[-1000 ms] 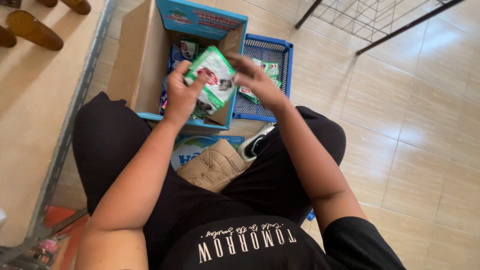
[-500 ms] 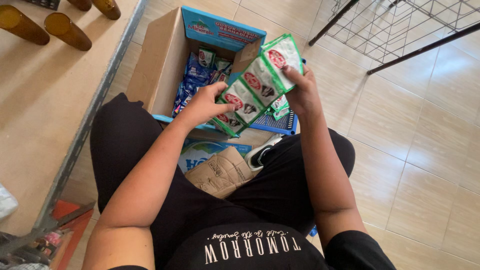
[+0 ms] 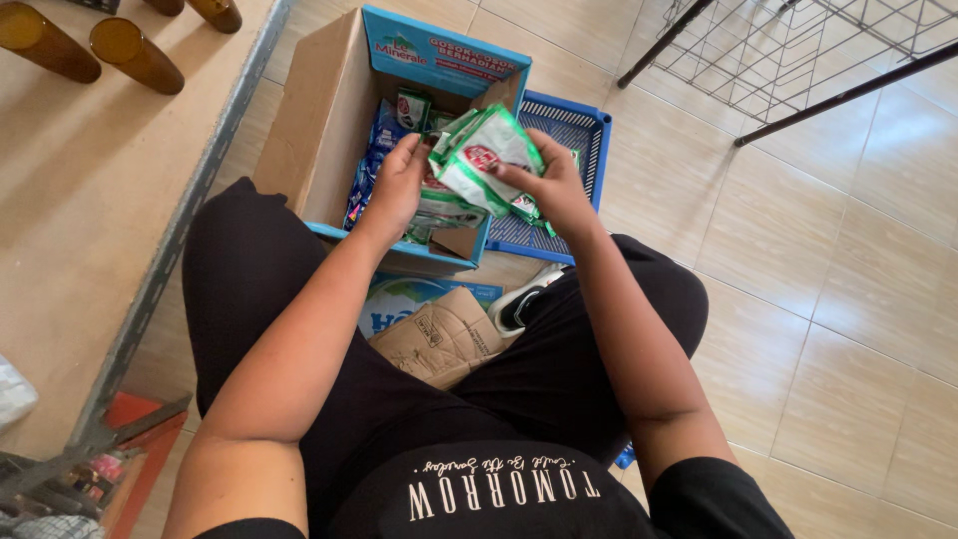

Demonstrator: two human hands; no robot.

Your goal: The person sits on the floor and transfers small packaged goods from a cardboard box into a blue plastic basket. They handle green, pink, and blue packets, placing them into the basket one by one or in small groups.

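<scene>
The bottom of the cardboard box (image 3: 299, 130) is mostly hidden under blue and green packets, and the blue plastic basket (image 3: 569, 125) behind it is half covered by the hands. The left hand (image 3: 397, 185) and the right hand (image 3: 551, 185) both close their fingers around a bunch of soft green and white sachets (image 3: 479, 160), held above the box. The sachets look glossy and crinkled. Two brown bottles (image 3: 90, 50) on the wooden shelf (image 3: 90, 210) are cut off at the picture's edge.
</scene>
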